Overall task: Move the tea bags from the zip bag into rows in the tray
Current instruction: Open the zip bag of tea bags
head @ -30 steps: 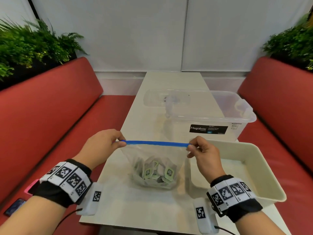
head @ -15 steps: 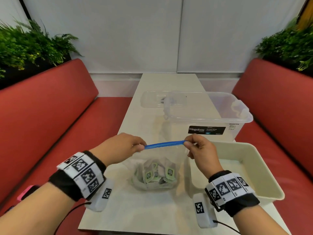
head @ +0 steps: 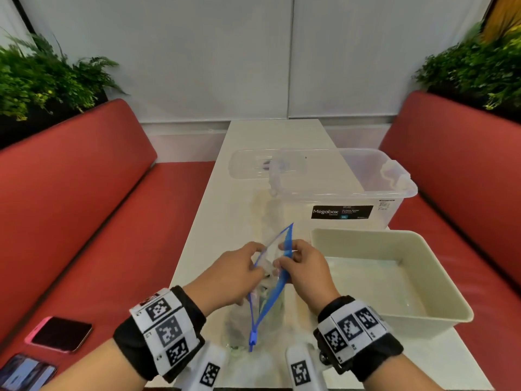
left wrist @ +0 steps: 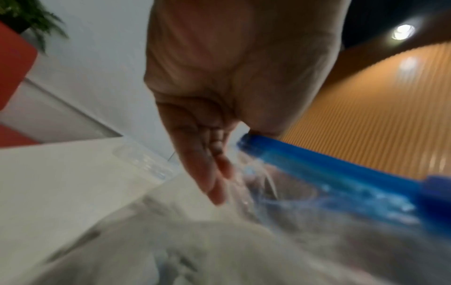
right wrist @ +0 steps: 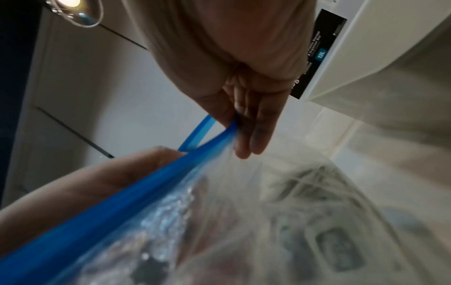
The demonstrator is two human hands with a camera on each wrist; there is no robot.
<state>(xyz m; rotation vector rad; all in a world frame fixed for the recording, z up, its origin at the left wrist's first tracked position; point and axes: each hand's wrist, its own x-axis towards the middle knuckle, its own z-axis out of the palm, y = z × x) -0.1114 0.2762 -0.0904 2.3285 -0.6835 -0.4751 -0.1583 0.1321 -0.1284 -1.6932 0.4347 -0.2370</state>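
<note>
Two hands are on the zip bag point(head: 269, 280), one on each side of its blue zip strip point(head: 275, 289). Your left hand point(head: 234, 273) pinches the left lip of the mouth and your right hand point(head: 306, 268) pinches the right lip, fingers curled onto the plastic. The two lips stand apart at the top, so the mouth is partly open; the strip runs from a raised far corner down toward you, with the slider tab point(head: 252, 341) at the near end. In the right wrist view your fingers point(right wrist: 253, 123) clamp the blue strip where it forks. In the left wrist view your thumb and fingers point(left wrist: 212, 164) close on the clear plastic just beside the strip's end.

The tea bags point(right wrist: 339, 248) lie in the bottom of the bag, seen blurred through the plastic as small packets with dark panels; their count cannot be told. The bag's base sits on the tabletop point(head: 253, 136), just left of the tray.

The tray point(head: 439, 280) is a pale, deep, rectangular one at your right, near the tabletop's front edge. Behind it, touching or nearly so, stands a clear storage box point(head: 352, 193) with a black label, and a clear lid point(head: 253, 165) lies flat to its left.

Red benches point(head: 84, 207) flank the tabletop. Two phones point(head: 60, 333) rest on the left bench. Plants point(head: 42, 77) stand behind both backrests.
</note>
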